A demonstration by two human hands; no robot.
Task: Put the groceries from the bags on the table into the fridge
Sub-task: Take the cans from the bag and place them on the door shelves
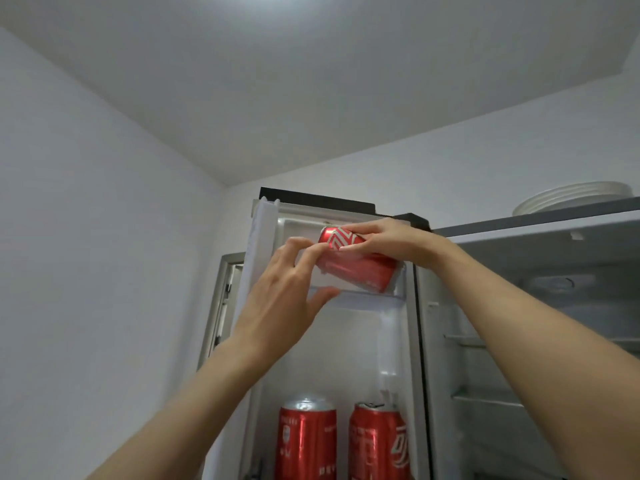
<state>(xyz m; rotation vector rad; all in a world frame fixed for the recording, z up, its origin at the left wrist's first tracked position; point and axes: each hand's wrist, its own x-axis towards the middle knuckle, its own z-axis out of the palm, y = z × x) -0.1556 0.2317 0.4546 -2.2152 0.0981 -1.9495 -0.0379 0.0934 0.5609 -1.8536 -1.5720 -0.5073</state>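
Note:
The fridge door [398, 341] stands open in front of me, its inner shelves facing me. In its top door shelf [363, 299] a red can [360, 271] lies on its side. My right hand [388, 245] holds a second red can [341, 240] tilted on top of the lying one, fingers curled over it. My left hand [287, 285] reaches up from the left, its fingertips touching the cans' left ends and its thumb under the shelf edge. Two more red cans [306, 441] [377, 445] stand upright on a lower door shelf.
The fridge's inside [540, 323] opens to the right, with bare shelves and a light fitting. White plates [571, 197] sit stacked on top of the fridge. A white wall runs along the left, and a door frame [221, 299] shows behind the fridge door.

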